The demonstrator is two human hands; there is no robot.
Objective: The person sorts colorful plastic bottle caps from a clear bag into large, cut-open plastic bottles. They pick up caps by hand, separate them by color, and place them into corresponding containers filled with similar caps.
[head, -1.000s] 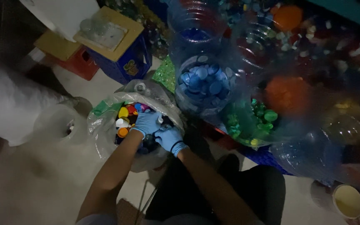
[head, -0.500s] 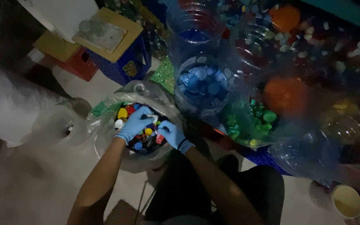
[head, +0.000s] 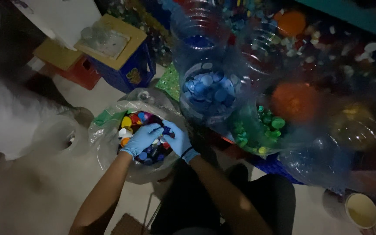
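both gloved hands, left hand and right hand, dig into one clear bag of mixed bottle caps at the knees, their grip hidden, seemingly mid-sort, with one jug of blue caps, one of green caps and one of orange caps beyond.

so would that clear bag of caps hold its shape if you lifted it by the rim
Probably not. The bag looks like thin, crinkled film, so it would likely sag and bunch. The loose caps would probably shift and could spill. With both hands already inside, supporting it underneath seems safer.
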